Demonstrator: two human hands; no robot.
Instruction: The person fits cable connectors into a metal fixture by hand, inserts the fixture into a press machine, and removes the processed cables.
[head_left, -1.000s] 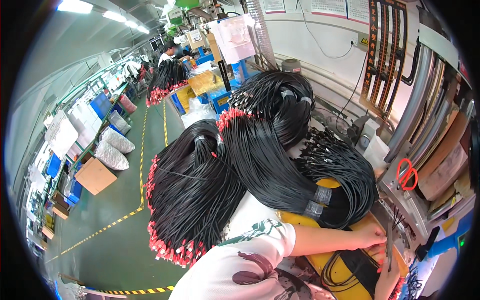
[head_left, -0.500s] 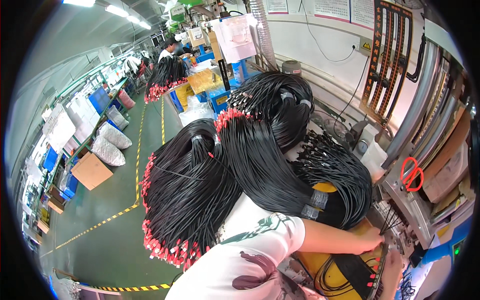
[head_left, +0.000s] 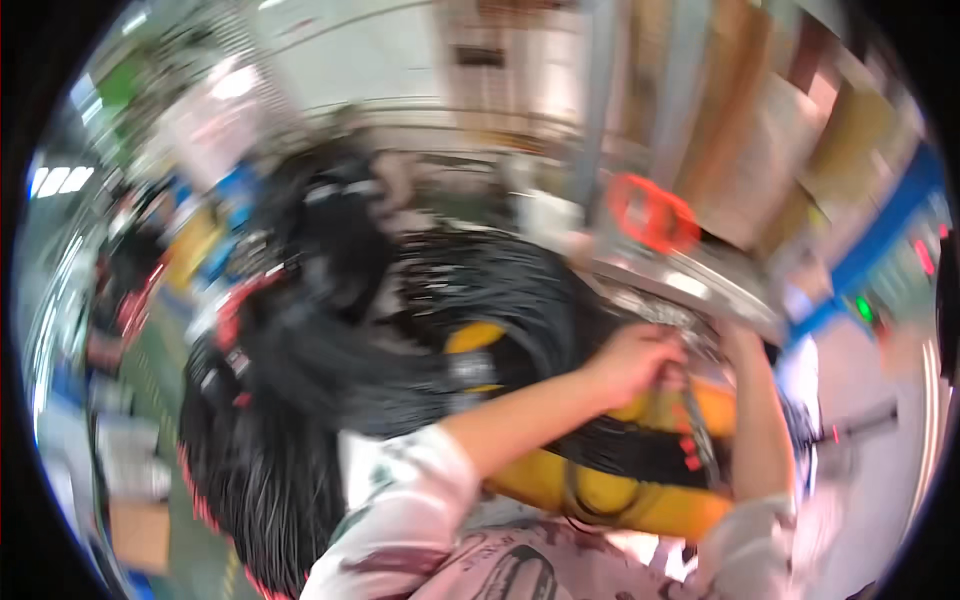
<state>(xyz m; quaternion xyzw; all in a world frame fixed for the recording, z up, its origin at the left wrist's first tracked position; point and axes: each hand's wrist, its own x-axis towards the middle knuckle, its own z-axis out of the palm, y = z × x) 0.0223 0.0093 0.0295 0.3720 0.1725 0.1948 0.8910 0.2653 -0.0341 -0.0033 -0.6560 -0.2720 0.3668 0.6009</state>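
Note:
Motion smears the whole head view. My left hand [head_left: 640, 362] is closed, with curled fingers, at the edge of the metal machine part [head_left: 690, 285]. Whatever it grips is hidden or too blurred to name. Just to its right, my right hand [head_left: 738, 345] reaches up to the same machine part, its fingers smeared. Between my forearms lies a black cable bundle [head_left: 640, 447] on a yellow surface [head_left: 510, 478]. Red cable ends [head_left: 689, 450] line up along a narrow dark strip [head_left: 706, 440] below my hands.
Large bundles of black cables [head_left: 270, 400] with red ends are heaped at the left. Another black coil [head_left: 490, 290] lies beyond my left forearm. Orange-red scissors handles [head_left: 652, 213] sit on the machine behind my hands. A blue machine arm [head_left: 880, 230] stands at the right.
The view has swung right, so the scene slides left and blurs. Both forearms now show; my left hand has gone from beside the strip's upper end to the machine's edge.

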